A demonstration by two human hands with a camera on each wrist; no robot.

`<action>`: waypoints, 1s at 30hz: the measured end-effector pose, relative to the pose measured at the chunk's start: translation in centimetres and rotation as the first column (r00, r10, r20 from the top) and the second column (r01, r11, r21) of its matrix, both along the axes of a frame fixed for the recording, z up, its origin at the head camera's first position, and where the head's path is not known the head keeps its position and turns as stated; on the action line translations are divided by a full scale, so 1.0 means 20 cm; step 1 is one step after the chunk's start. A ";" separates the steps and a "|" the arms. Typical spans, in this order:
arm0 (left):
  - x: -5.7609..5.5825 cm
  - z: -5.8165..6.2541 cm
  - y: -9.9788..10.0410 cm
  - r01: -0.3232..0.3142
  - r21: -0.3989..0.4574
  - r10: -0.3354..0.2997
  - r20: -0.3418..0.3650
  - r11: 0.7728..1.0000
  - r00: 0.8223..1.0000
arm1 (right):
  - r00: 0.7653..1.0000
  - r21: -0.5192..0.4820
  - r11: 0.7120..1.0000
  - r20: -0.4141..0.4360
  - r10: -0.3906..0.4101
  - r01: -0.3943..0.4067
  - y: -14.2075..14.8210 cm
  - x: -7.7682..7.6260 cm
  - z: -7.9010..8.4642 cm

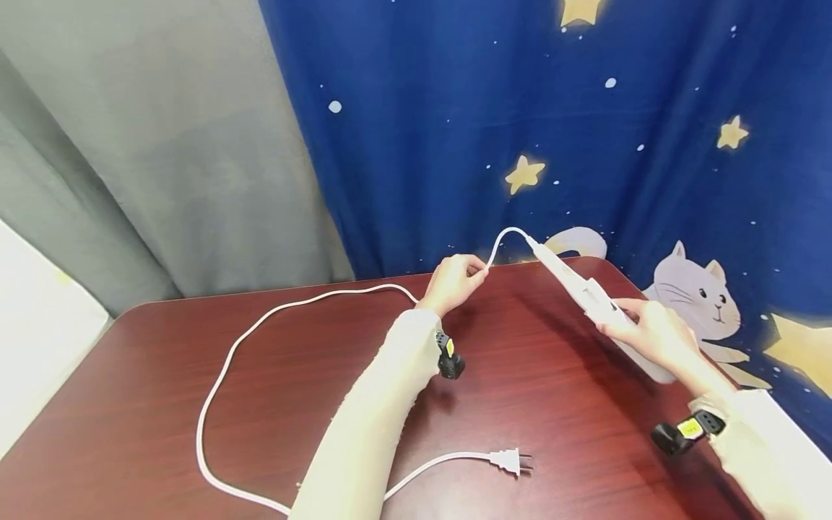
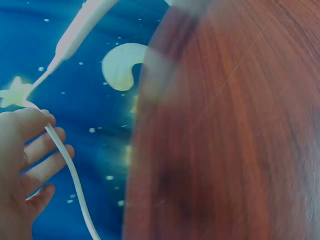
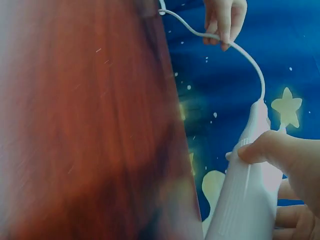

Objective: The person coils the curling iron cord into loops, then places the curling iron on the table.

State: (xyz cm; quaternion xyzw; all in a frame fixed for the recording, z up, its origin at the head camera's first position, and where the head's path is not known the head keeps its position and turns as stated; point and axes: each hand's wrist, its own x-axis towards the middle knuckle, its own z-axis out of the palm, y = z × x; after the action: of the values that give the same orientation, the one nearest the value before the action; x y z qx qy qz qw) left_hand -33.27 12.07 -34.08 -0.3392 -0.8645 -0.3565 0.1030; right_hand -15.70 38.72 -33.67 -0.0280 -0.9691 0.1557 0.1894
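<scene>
The right hand (image 1: 653,332) grips a long white plastic stick tool (image 1: 575,284), held above the right side of the dark red wooden table (image 1: 559,419). It looks hard, smooth and fairly light, so it may slip, or crack if dropped; holding it round the body seems best. The left hand (image 1: 455,280) pinches the bendy white cord (image 2: 77,186) near the table's far edge.

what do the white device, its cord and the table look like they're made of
White device: probably hard plastic with a smooth, satiny finish; it shows moulded ridges. Cord: likely flexible plastic or rubber sheathing, smooth, since it bends in loose curves. Table: reddish-brown wood look, slightly shiny, with streaked grain; solid wood, veneer or laminate can't be told apart.
</scene>
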 end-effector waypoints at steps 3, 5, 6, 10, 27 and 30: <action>0.01 0.04 -0.05 0.002 0.029 -0.001 -0.019 1.000 1.000 | 0.997 -0.042 0.998 -0.067 0.041 -0.044 -0.03 -0.07 0.00; 0.02 0.08 -0.08 0.007 0.073 -0.005 -0.020 0.997 1.000 | 0.990 -0.069 0.995 -0.125 0.068 -0.077 -0.05 -0.11 0.00; 0.03 0.09 -0.10 0.010 0.096 -0.009 -0.016 0.995 1.000 | 0.986 -0.078 0.993 -0.148 0.076 -0.089 -0.06 -0.12 0.00; 0.08 0.17 -0.18 0.021 0.170 -0.019 -0.013 0.985 1.000 | 0.978 -0.101 0.990 -0.191 0.082 -0.102 -0.12 -0.18 0.03; 0.32 0.22 -0.40 0.413 0.208 -0.392 -0.137 0.887 0.910 | 0.898 -0.183 0.932 -0.376 0.227 -0.312 -0.29 -0.25 0.20; 0.32 0.18 -0.42 0.453 0.261 -0.468 -0.006 0.852 0.884 | 0.875 -0.174 0.908 -0.386 0.292 -0.380 -0.31 -0.22 0.21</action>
State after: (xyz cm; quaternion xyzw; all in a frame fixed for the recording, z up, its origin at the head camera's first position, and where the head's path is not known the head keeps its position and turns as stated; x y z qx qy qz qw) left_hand -26.81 3.62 -30.50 -0.5097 -0.7074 -0.4885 0.0325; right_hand -20.14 32.47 -29.53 0.1472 -0.8825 0.3070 0.3245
